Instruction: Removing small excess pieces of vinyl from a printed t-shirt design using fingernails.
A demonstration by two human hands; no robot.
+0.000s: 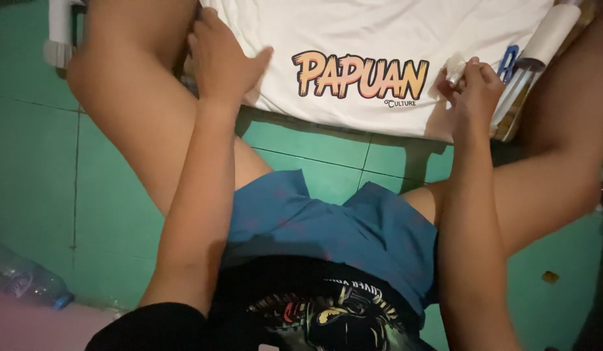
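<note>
A white shirt with an orange printed design lies spread on the green tiled floor between my legs. My left hand rests flat on the shirt's left edge, fingers apart, pressing the cloth down. My right hand is at the shirt's right edge, its fingers pinched around a small white crumpled piece, perhaps cloth or paper. I sit on the floor in blue shorts and a black printed top.
A clear bottle with a white top lies next to my right hand by my right leg. A clear plastic bottle lies at lower left. A white pipe-like object is at top left. Green floor tiles surround me.
</note>
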